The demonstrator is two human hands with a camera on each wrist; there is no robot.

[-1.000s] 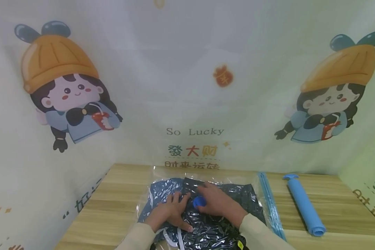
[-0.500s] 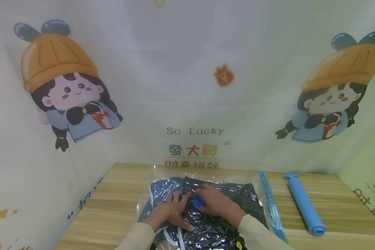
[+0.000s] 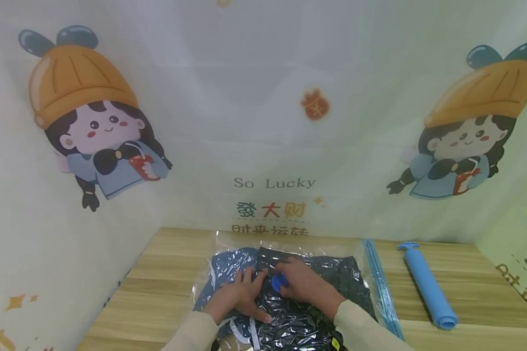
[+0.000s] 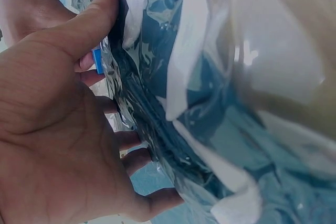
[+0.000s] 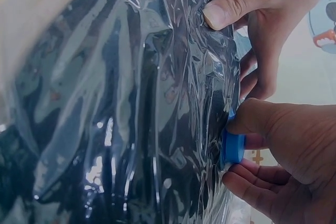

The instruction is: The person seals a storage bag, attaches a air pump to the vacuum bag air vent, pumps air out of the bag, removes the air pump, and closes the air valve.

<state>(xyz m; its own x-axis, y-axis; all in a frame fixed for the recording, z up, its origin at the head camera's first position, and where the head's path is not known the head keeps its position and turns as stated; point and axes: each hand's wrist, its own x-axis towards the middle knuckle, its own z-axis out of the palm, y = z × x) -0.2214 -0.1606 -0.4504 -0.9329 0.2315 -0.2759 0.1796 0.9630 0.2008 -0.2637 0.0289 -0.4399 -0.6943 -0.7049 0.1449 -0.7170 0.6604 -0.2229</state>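
A clear plastic vacuum storage bag filled with dark and blue folded clothes lies on the table. On its top sits a round blue valve cap. My right hand holds the cap's rim between thumb and fingers; the right wrist view shows the cap from the side, standing against the wrinkled film. Spread fingers of my left hand press on the bag just left of the cap, thumb toward me. White straps show through the film in the left wrist view.
Right of the bag lies a blue hand pump with a T-shaped handle. A blue strip runs along the bag's right edge. Behind the wooden table hangs a printed cloth with cartoon figures, and it continues along both sides.
My right hand's thumb and fingers have shifted slightly round the cap's rim. My left hand has stayed in place on the bag.
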